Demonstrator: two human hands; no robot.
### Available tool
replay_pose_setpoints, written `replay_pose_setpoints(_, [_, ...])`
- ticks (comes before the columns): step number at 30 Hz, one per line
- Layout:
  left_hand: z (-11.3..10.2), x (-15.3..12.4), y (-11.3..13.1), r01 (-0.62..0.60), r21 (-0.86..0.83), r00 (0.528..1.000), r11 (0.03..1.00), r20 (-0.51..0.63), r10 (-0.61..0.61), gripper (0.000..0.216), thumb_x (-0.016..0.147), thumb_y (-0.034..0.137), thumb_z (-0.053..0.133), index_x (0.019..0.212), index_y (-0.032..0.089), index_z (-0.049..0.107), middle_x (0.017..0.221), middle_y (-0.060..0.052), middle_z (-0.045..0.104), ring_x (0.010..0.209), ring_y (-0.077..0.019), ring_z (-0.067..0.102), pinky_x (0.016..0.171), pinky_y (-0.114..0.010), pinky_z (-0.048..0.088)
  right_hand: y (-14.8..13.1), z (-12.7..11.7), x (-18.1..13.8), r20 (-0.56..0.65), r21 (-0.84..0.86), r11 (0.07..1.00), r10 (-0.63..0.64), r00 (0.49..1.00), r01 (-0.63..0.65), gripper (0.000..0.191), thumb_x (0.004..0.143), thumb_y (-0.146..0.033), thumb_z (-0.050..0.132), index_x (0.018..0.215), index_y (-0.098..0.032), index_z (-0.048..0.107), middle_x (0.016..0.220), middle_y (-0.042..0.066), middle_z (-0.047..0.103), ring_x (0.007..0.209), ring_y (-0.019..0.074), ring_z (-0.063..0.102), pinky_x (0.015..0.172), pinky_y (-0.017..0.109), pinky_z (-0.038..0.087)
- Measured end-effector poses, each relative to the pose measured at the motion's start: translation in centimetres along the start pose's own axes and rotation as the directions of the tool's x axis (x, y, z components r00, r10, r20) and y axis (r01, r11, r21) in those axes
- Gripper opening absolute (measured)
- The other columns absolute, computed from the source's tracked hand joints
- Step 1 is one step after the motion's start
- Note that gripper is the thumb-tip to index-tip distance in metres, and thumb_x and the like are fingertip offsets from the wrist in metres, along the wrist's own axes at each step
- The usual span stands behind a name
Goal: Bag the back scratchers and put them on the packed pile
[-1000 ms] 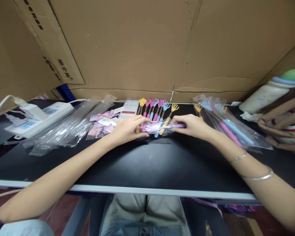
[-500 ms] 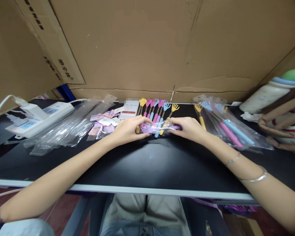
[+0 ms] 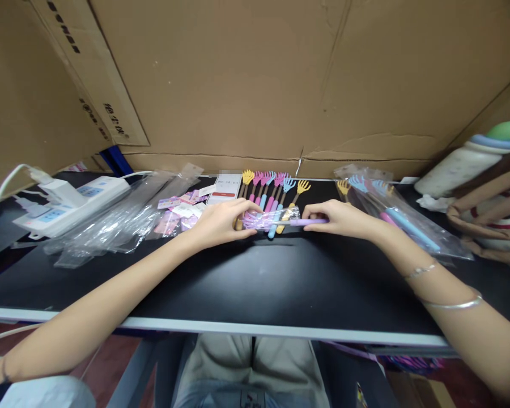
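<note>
A purple back scratcher (image 3: 280, 223) lies level between my two hands above the black table, with clear plastic around its claw and shaft. My left hand (image 3: 227, 222) is closed around the claw end, thumb and fingers pinching it. At the other end, my right hand (image 3: 335, 218) grips the purple handle, which sticks out of the plastic. Just behind it lies a row of several back scratchers (image 3: 275, 195) with yellow, pink and blue claws. A yellow one (image 3: 301, 187) rests at the row's right end.
Clear plastic bags (image 3: 119, 218) and small printed cards (image 3: 181, 209) lie left, beside a phone (image 3: 223, 187) and a power strip (image 3: 68, 204). Bagged back scratchers (image 3: 408, 221) lie right, near a bottle (image 3: 459, 164) and paper bag (image 3: 471, 221). Cardboard (image 3: 238, 85) stands behind.
My right hand has slid to the right along the purple back scratcher, so more of its handle shows outside the plastic. My left hand has stayed almost in place.
</note>
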State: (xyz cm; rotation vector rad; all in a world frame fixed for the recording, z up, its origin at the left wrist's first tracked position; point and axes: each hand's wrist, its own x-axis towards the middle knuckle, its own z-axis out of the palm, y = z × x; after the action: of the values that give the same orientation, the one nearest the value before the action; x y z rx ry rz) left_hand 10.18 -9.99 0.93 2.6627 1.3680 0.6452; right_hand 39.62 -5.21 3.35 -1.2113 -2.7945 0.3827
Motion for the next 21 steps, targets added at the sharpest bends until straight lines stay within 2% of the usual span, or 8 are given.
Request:
replay_pose_setpoints(7, [0.3, 0.0, -0.1, -0.035, -0.041, 0.999, 0.999, 0.033, 0.037, 0.034, 0.082, 0.04, 0.062, 0.114, 0.029, 0.056, 0.106, 0.001, 0.064, 0.095, -0.0171, 0.06, 0.071, -0.024, 0.042, -0.8, 1.0, 0.5, -0.137, 0.068, 0.995, -0.066, 0.988, 0.076, 0.028, 0.081, -0.047, 0.058, 0.089, -0.021, 0.064, 0.079, 0.002, 0.067, 0.066, 0.0151, 0.057, 0.059, 0.023, 0.035])
replay_pose_setpoints(10, [0.6, 0.0, -0.1, -0.059, -0.041, 0.997, 0.997, 0.042, 0.06, 0.035, 0.083, 0.04, 0.061, 0.115, 0.029, 0.056, 0.107, 0.0, 0.063, 0.095, -0.0173, 0.06, 0.073, -0.024, 0.043, -1.2, 1.7, 0.7, -0.15, 0.102, 0.991, -0.075, 0.986, 0.091, 0.026, 0.082, -0.043, 0.058, 0.09, -0.02, 0.063, 0.08, 0.002, 0.067, 0.068, 0.0156, 0.059, 0.06, 0.022, 0.036])
replay_pose_setpoints(17, [0.8, 0.0, -0.2, -0.05, -0.017, 0.998, 0.999, 0.023, 0.051, 0.034, 0.086, 0.039, 0.058, 0.118, 0.028, 0.056, 0.11, -0.002, 0.062, 0.098, -0.0191, 0.06, 0.076, -0.026, 0.045, -1.6, 2.4, 1.0, -0.182, 0.145, 0.986, -0.057, 0.982, 0.084, 0.033, 0.081, -0.047, 0.058, 0.092, -0.016, 0.062, 0.069, 0.0, 0.06, 0.059, 0.0136, 0.051, 0.055, 0.023, 0.032])
replay_pose_setpoints(21, [0.4, 0.0, -0.1, -0.036, 0.001, 0.999, 0.999, 0.032, 0.036, 0.037, 0.085, 0.04, 0.059, 0.12, 0.029, 0.054, 0.112, -0.001, 0.063, 0.096, -0.0188, 0.06, 0.072, -0.025, 0.043, -1.5, 2.1, 0.9, -0.192, 0.141, 0.986, -0.064, 0.979, 0.092, 0.029, 0.08, -0.045, 0.059, 0.08, -0.017, 0.058, 0.063, -0.002, 0.054, 0.056, 0.0119, 0.048, 0.054, 0.022, 0.031])
